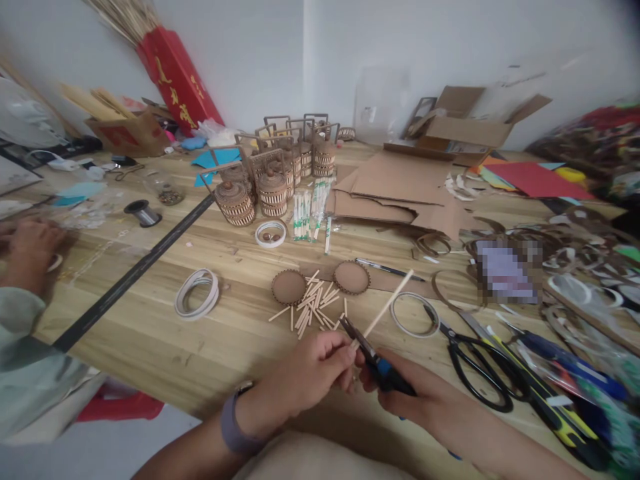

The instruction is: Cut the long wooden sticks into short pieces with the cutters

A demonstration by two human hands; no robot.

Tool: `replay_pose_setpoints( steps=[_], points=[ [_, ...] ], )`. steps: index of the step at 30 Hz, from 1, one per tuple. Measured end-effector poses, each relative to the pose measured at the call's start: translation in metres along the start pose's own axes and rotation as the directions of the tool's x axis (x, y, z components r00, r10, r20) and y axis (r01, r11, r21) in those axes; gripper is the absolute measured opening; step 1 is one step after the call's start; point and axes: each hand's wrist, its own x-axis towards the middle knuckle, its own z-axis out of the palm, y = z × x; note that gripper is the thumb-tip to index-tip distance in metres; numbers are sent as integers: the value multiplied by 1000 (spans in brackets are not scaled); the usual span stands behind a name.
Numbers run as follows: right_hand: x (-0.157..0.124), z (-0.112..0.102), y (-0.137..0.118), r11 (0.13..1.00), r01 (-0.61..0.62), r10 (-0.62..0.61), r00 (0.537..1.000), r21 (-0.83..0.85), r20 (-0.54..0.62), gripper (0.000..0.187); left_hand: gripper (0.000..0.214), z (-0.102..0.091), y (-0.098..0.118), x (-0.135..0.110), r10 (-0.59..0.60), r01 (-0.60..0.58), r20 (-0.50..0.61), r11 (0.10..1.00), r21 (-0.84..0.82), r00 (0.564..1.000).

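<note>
My left hand, with a grey band on its wrist, pinches the lower end of a thin wooden stick that slants up to the right. My right hand is wrapped round the black and blue handles of cutting pliers. Their jaws lie against or around the stick, close to my left fingertips; I cannot tell whether they touch it. Just beyond my hands lies a loose pile of short cut sticks. Two round brown cardboard discs with beaded rims, a left disc and a right disc, rest beside the pile.
Tape rolls, black scissors and a yellow-black utility knife lie around. Several small woven baskets stand at the back beside packaged sticks and torn cardboard. At the left is a co-worker's hand.
</note>
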Motion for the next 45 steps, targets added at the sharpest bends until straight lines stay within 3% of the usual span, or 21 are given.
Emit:
replay_pose_setpoints(
  steps=[2, 5, 7, 9, 10, 13, 15, 18, 20, 22, 24, 27, 33, 40, 45],
  points=[
    [-4, -5, 8, 998, -13, 11, 1000, -54, -25, 17, 39, -6, 0, 0, 13, -13, -68, 1000, 3, 998],
    [-5, -9, 20, 958, 5, -87, 957, -285, -275, 16, 35, -12, 2, 0, -17, 33, -130, 992, 123, 991],
    [-1, -9, 25, 876, 90, -317, 848, -473, -426, 15, 30, -12, 3, 1, -28, 60, -120, 961, 269, 992],
    [8, -6, 25, 765, 184, -525, 732, -617, -433, 15, 29, -9, 3, 2, -4, 43, -101, 919, 391, 995],
    [13, -4, 25, 722, 207, -577, 707, -660, -409, 16, 29, -7, 3, 2, 20, 22, -92, 899, 438, 996],
    [29, 2, 26, 688, 159, -555, 743, -708, -373, 15, 28, -2, -2, 4, 105, -39, -83, 822, 569, 991],
    [37, 7, 28, 689, 99, -525, 751, -718, -400, 14, 23, -1, -8, 5, 208, -64, -134, 732, 678, 969],
    [41, 12, 32, 679, 60, -544, 710, -732, -447, 13, 27, 0, -16, 6, 456, -85, -198, 528, 845, 868],
    [40, 15, 33, 677, 50, -556, 688, -734, -466, 14, 30, 2, -17, 7, 541, -82, -166, 404, 911, 824],
    [39, 17, 32, 678, 41, -559, 676, -733, -480, 15, 23, 3, -15, 8, 480, -68, -111, 340, 938, 870],
    [38, 18, 31, 680, 26, -553, 673, -732, -491, 15, 23, 5, -12, 9, 338, -34, -86, 334, 942, 937],
    [39, 20, 32, 673, 3, -549, 672, -740, -497, 16, 28, 9, -4, 9, 188, 22, -93, 351, 936, 978],
    [44, 23, 40, 619, -50, -599, 616, -784, -511, 24, 31, 15, 10, 11, 67, 70, -96, 318, 945, 993],
    [47, 26, 37, 532, -195, -548, 662, -824, -511, 16, 36, 18, 12, 12, 5, 165, -174, 290, 943, 985],
    [49, 31, 32, 503, -222, -525, 690, -835, -499, 14, 39, 21, 10, 13, -4, 193, -201, 291, 937, 980]
  ],
)
